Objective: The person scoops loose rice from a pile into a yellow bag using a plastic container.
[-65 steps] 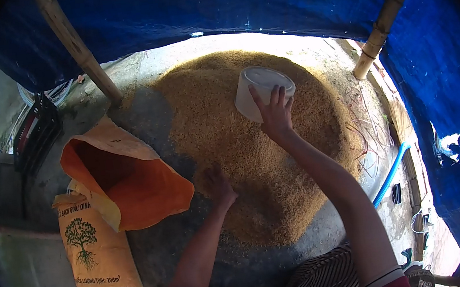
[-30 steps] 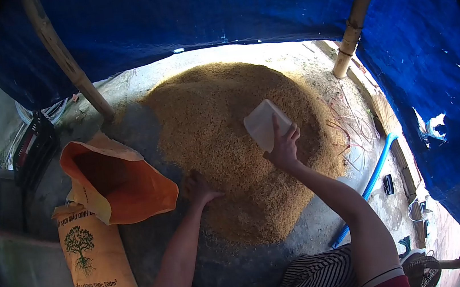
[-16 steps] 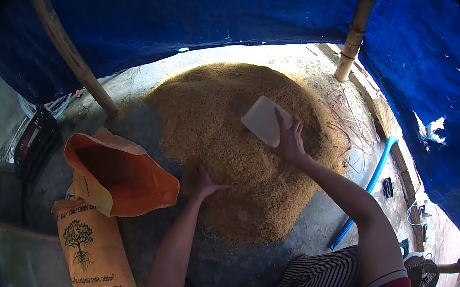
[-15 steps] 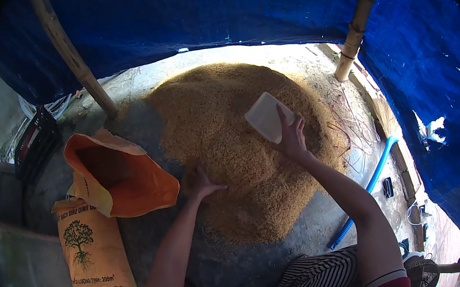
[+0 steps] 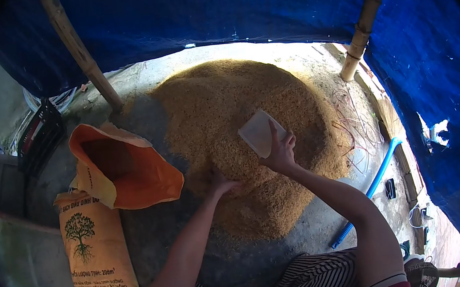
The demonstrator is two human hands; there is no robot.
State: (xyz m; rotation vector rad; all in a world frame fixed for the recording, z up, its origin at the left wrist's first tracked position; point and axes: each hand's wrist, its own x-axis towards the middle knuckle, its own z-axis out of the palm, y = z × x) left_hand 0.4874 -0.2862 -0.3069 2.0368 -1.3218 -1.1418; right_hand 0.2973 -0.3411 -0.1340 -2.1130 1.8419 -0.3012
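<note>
My right hand (image 5: 280,150) grips a pale, translucent plastic container (image 5: 262,134) by its side, thumb and fingers around it. It is tilted over a large heap of golden-brown grain or husks (image 5: 224,95). My left hand (image 5: 222,183) presses into the near left side of this heap; its thumb is stretched out, while the other fingers are partly buried. To the left, an orange sack (image 5: 157,178) lies with its mouth wide and brown material inside.
A printed orange bag (image 5: 96,246) with a tree picture lies below the sack. Bamboo poles (image 5: 80,50) stand before a blue tarp (image 5: 213,8). A black crate (image 5: 40,138) is at far left, and a blue hose (image 5: 380,172) runs along the right.
My right hand and the container have moved down and slightly left over the heap. My left hand has shifted right, further into the heap. The view has shifted a little.
</note>
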